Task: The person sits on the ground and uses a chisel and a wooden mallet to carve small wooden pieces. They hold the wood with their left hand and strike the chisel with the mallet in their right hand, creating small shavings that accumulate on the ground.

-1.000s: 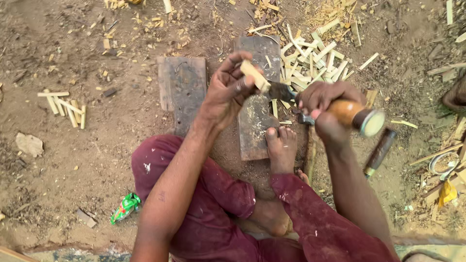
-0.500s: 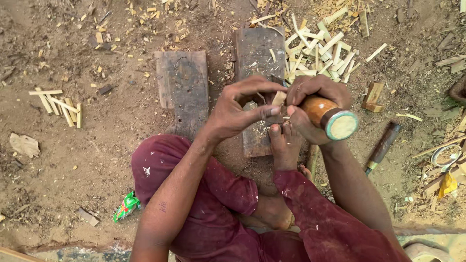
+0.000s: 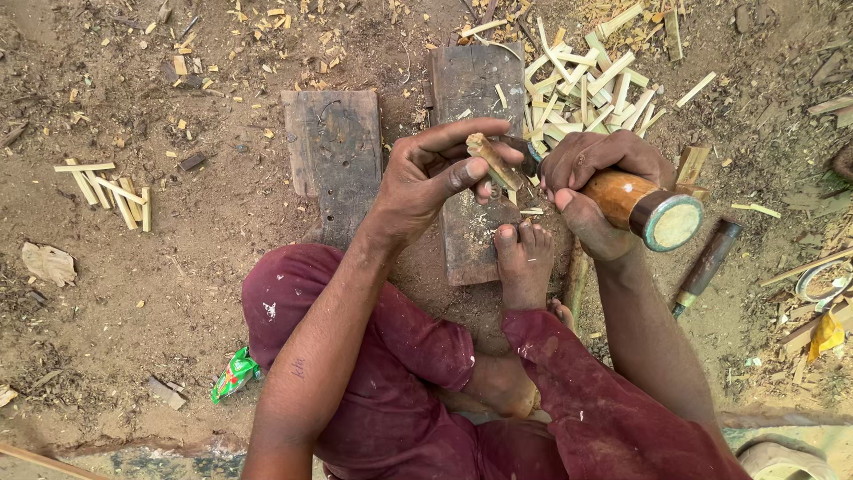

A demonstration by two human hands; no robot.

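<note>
My left hand [image 3: 426, 182] pinches a short pale wooden stick [image 3: 494, 162] above a dark wooden plank [image 3: 475, 84] lying on the dirt. My right hand [image 3: 593, 173] grips a chisel with a round brown wooden handle [image 3: 641, 206] that has a pale green end cap; its blade end meets the stick near my fingers and is mostly hidden. My bare foot [image 3: 524, 262] rests on the near end of the plank, holding it down.
A second dark plank [image 3: 336, 147] lies to the left. A heap of cut pale sticks [image 3: 591, 84] lies at the far right, a small bundle [image 3: 111, 188] at the left. Another chisel [image 3: 706, 265] lies right of me. Chips litter the dirt.
Both hands drew together over the plank and then shifted slightly; the stick now tilts between my left fingers, and the chisel handle has swung lower to the right.
</note>
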